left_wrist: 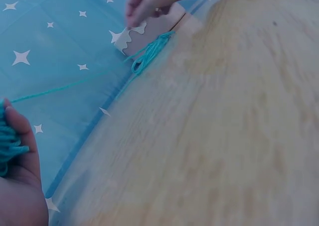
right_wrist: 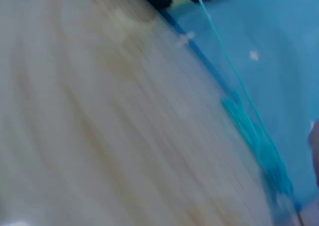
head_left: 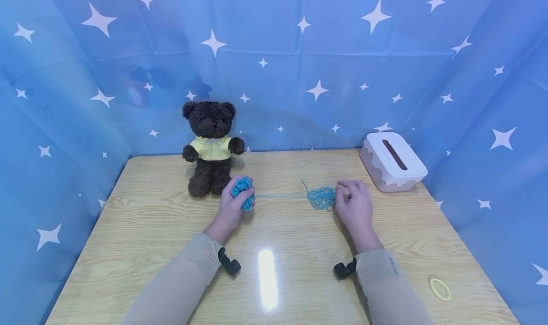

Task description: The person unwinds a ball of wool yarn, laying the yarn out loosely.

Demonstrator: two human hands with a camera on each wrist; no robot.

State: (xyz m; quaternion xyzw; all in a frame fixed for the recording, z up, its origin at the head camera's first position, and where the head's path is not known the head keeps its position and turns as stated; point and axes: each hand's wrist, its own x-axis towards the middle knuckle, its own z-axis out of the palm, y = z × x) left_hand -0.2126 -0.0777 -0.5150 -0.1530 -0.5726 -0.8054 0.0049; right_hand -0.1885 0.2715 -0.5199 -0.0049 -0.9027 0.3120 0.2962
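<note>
In the head view my left hand grips a bundle of blue yarn, fingers wrapped round it. The bundle also shows in the left wrist view at the left edge. A thin strand runs taut from it to a loose, looped heap of the same yarn on the table. My right hand is just right of that heap, its fingers loosely bent. In the left wrist view the right hand appears above the heap, and no yarn shows in its fingers.
A dark brown teddy bear in a yellow top stands behind my left hand. At the back right sits a white-lidded tissue box. A pale yellow ring lies at the front right of the wooden table. A blue starry curtain hangs behind.
</note>
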